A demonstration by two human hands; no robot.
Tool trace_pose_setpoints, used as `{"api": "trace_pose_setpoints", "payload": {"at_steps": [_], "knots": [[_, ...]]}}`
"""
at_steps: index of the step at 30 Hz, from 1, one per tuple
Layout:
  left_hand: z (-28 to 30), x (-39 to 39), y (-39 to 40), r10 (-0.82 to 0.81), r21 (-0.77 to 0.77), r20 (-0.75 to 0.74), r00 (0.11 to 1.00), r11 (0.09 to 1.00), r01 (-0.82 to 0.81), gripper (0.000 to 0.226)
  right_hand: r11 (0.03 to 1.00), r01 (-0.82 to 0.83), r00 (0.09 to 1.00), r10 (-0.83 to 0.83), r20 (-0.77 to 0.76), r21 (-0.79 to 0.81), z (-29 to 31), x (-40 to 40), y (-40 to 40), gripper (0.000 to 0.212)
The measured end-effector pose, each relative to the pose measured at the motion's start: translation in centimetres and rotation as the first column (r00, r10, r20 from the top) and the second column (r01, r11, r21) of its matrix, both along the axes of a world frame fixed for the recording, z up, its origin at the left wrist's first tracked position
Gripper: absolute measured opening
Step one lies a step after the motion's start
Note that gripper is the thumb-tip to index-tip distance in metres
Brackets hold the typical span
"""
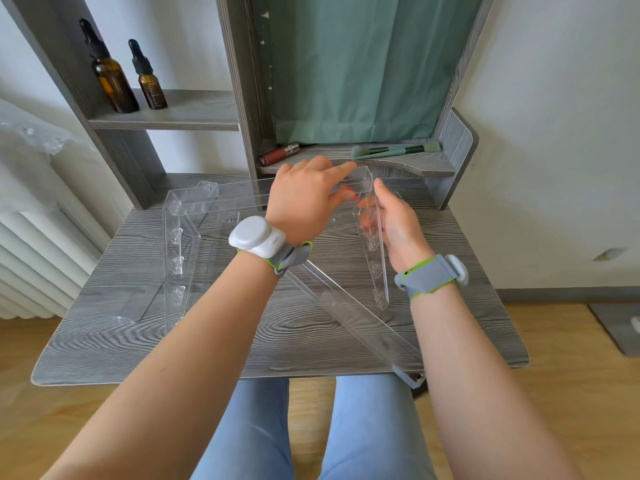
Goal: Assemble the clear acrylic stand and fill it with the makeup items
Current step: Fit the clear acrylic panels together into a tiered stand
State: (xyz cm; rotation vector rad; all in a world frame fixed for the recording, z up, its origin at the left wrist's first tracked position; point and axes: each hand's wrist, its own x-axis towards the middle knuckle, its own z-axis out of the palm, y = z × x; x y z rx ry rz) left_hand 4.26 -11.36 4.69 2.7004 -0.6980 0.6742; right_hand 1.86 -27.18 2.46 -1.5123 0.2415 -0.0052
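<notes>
A clear acrylic stand lies in parts on the grey desk (138,327). Its left side panel (180,244) with peg holes joins a long clear shelf (239,194) at the back. My right hand (394,226) holds the right side panel (375,268) upright along its outer face. My left hand (306,199) pinches the top corner where that panel meets the back shelf. Another long clear shelf (360,323) lies diagonally toward the desk's front right edge. A red lip gloss tube (278,154) and teal makeup brushes (394,150) lie on the raised ledge behind.
Two amber dropper bottles (112,77) (149,83) stand on the upper left shelf. A green curtain (360,64) hangs behind the ledge. A white radiator (38,258) sits at the left. The diagonal shelf overhangs the desk edge above my knees.
</notes>
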Motion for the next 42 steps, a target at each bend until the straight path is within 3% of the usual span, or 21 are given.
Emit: {"api": "trace_pose_setpoints", "payload": {"at_steps": [18,25,42], "knots": [[-0.9,0.6,-0.4,-0.009,0.036,-0.053,0.999,0.999,0.011,0.044,0.994,0.043,0.999,-0.041,-0.025,0.101,-1.7,0.6,0.1,0.049],[-0.8,1.1,-0.4,-0.016,0.031,-0.114,0.993,0.999,0.02,0.044,0.98,0.08,0.997,-0.078,-0.018,0.184,-1.5,0.6,0.1,0.038],[-1.1,1.2,0.7,-0.015,0.063,-0.103,0.995,0.998,0.022,0.044,0.988,0.152,0.984,-0.153,-0.091,-0.011,0.3,0.6,1.2,0.035]]}}
